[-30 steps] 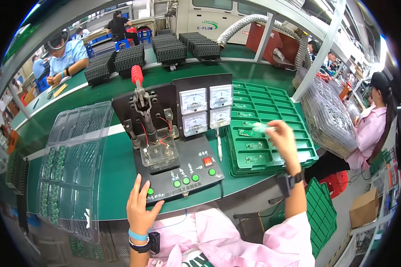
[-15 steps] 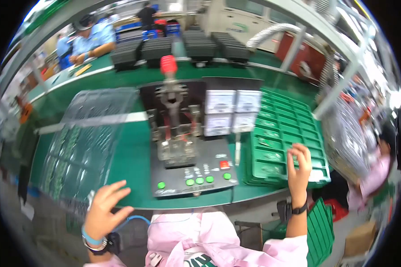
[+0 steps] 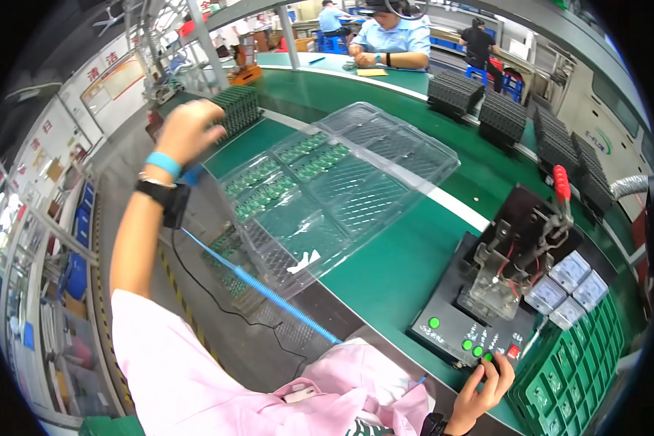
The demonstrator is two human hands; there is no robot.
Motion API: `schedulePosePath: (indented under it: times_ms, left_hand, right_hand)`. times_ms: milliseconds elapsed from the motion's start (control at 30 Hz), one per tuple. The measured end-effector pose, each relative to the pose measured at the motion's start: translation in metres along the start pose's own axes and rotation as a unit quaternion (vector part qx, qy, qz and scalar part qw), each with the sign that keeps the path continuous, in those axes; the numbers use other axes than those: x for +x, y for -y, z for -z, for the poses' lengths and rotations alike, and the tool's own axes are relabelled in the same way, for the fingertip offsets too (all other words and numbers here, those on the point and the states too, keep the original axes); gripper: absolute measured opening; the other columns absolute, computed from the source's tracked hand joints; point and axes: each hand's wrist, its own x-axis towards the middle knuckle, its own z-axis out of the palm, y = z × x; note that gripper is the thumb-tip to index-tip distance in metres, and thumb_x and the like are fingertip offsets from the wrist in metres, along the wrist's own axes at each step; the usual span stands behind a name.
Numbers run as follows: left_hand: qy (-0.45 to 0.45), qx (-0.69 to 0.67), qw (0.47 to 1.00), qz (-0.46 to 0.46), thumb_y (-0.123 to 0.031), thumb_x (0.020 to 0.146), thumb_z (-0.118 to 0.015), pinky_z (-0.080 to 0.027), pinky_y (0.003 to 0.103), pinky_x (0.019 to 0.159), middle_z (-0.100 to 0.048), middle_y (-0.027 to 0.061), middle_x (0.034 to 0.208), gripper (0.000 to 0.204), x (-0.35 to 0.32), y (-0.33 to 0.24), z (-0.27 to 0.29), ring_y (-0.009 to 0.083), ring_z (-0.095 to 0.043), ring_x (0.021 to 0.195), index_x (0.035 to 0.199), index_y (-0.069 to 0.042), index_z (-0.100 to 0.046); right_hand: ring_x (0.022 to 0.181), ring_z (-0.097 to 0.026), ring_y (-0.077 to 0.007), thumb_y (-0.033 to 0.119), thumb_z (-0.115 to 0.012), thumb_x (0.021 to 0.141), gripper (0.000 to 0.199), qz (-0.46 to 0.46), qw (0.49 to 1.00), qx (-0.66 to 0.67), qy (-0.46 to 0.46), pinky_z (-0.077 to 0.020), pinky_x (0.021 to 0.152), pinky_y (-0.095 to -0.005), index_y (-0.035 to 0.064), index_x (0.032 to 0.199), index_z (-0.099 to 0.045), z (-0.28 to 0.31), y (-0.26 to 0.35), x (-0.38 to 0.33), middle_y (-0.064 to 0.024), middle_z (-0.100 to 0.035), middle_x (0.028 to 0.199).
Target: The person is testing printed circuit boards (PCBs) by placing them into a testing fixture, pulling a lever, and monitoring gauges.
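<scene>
In the head view, a green bench [image 3: 389,272] is crossed by a white strip [image 3: 459,208] and is bordered at the left by a grey floor [image 3: 134,196], shelves [image 3: 73,305] and a wall [image 3: 102,91] with red lettering. On the far side, a co-worker in blue [image 3: 405,40] is seated, and a person in black [image 3: 478,47] is seen farther right, near a pale machine [image 3: 604,109]. A clear tray [image 3: 349,211] is laid on the bench, with its near corner carried past the edge; rows of green boards [image 3: 261,178] are seen at its left part, and a white scrap [image 3: 303,261] lies near its front edge. The left hand [image 3: 190,131] is held half open, raised just in front of a black rack [image 3: 238,109]; its palm is hidden, so whether anything is held cannot be told. The right hand [image 3: 487,389] is loosely open, fingers bent, with nothing seen in it; its fingertips are placed at the front buttons [image 3: 478,352] of the tester [image 3: 450,338], though contact cannot be confirmed. The tester is topped by a red handle [image 3: 561,182] and flanked by four meters [image 3: 568,270]. At its right, green trays [image 3: 523,396] are stacked. The space before the clear tray is crossed by a blue cord [image 3: 283,309].
</scene>
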Motion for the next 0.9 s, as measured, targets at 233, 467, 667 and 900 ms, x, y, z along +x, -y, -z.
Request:
schedulePosePath:
  times_ms: [233, 467, 667, 900]
  left_hand:
    - [0.354, 0.034, 0.909, -0.216, -0.035, 0.050, -0.089, -0.046, 0.044, 0.090, -0.053, 0.0056, 0.129, 0.089, -0.045, 0.001, -0.140, 0.0263, -0.055, 0.113, 0.129, -0.014, -0.053]
    - [0.357, 0.008, 0.894, -0.272, -0.038, 0.041, -0.092, -0.044, 0.043, 0.095, -0.046, 0.0055, 0.141, 0.123, -0.016, -0.021, -0.153, 0.0258, -0.053, 0.119, 0.147, -0.019, -0.033]
    - [0.355, -0.011, 0.889, -0.290, -0.033, 0.040, -0.093, -0.044, 0.043, 0.096, -0.049, 0.0047, 0.137, 0.127, 0.005, -0.030, -0.174, 0.0261, -0.053, 0.120, 0.149, -0.019, -0.030]
    - [0.425, -0.055, 0.883, -0.192, -0.021, 0.047, -0.092, -0.047, 0.045, 0.088, -0.057, 0.0050, 0.116, 0.089, -0.005, -0.023, -0.190, 0.0307, -0.056, 0.112, 0.124, -0.017, -0.047]
  right_hand:
    - [0.088, -0.061, -0.0331, 0.007, -0.068, 0.088, 0.010, 0.060, 0.998, -0.008, -0.024, -0.0483, 0.081, -0.0409, -0.0013, 0.084, -0.064, 0.006, 0.011, 0.032, -0.0169, -0.068, 0.100]
    - [0.089, -0.061, -0.0332, 0.003, -0.068, 0.088, 0.010, 0.061, 0.998, -0.030, -0.013, -0.0478, 0.082, -0.0409, -0.0011, 0.081, -0.061, 0.007, 0.013, 0.031, -0.0163, -0.067, 0.100]
    - [0.089, -0.061, -0.0332, 0.004, -0.065, 0.090, 0.007, 0.056, 0.998, -0.025, -0.013, -0.0473, 0.082, -0.0406, -0.0018, 0.086, -0.064, 0.005, 0.015, 0.032, -0.0162, -0.067, 0.100]
    - [0.089, -0.061, -0.0334, 0.009, -0.059, 0.095, 0.014, 0.039, 0.998, -0.041, -0.010, -0.0466, 0.082, -0.0409, -0.0021, 0.091, -0.066, 0.004, 0.011, 0.027, -0.0161, -0.067, 0.101]
